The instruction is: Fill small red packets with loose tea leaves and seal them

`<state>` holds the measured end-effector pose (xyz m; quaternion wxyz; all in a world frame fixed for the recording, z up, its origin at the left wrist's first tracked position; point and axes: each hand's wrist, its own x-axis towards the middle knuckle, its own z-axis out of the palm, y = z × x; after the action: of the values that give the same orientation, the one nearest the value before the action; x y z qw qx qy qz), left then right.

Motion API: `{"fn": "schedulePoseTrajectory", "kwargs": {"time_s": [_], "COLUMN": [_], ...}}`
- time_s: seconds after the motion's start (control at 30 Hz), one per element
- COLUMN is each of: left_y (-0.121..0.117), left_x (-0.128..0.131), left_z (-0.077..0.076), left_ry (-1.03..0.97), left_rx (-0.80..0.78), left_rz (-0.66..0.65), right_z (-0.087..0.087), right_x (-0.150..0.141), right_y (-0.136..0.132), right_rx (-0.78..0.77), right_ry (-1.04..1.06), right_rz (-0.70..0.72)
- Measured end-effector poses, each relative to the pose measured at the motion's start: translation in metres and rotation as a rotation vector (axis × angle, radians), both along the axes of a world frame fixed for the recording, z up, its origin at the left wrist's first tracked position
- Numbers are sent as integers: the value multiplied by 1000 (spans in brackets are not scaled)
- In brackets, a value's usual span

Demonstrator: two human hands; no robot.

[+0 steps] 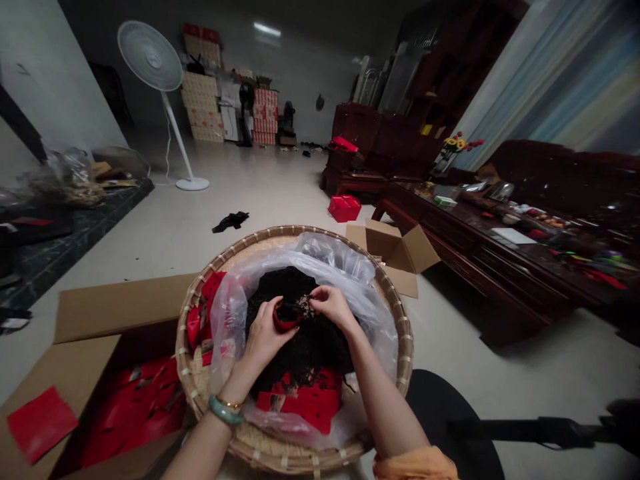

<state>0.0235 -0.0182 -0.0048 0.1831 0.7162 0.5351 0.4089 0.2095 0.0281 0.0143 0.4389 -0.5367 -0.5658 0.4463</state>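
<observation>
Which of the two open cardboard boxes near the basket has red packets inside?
The left box, at the picture's lower left: red packets show inside; none show in the right box.

I count 2 hands (pixel 264 332) (pixel 334 308) within the rim of 1 round basket (pixel 406 337), 2 bracelets (pixel 226 411) on 1 wrist (pixel 239 388), 2 cardboard boxes (pixel 120 305) (pixel 423 249) near the basket's edge, and 1 white standing fan (pixel 153 60).
</observation>
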Motion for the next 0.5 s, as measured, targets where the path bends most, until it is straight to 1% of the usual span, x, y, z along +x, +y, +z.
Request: {"fn": "schedulePoseTrajectory", "kwargs": {"time_s": [0.03, 0.1, 0.17, 0.23, 0.3, 0.33, 0.43, 0.5], "left_y": [3, 8, 11, 13, 14, 14, 12, 9], "left_x": [3, 10, 17, 23, 25, 25, 22, 19], "left_z": [2, 6, 9, 12, 14, 14, 13, 12], "left_ry": [10, 34, 54, 68, 71, 68, 51, 34], "left_rx": [-8, -21, -26, -29, -27, -22, -5, 0], "left_rz": [15, 39, 54, 63, 68, 70, 75, 76], "right_z": [11, 33, 51, 62, 66, 65, 55, 45], "right_x": [2, 2, -2, -7, -9, -9, -4, -1], "right_y": [-1, -3, -7, -11, -14, -15, -21, -26], "right_rx": [16, 74, 142, 212, 252, 257, 222, 172], "right_ry": [78, 138, 94, 11, -30, -25, 10, 23], "right_rz": [10, 39, 76, 120, 137, 121, 41, 72]}}
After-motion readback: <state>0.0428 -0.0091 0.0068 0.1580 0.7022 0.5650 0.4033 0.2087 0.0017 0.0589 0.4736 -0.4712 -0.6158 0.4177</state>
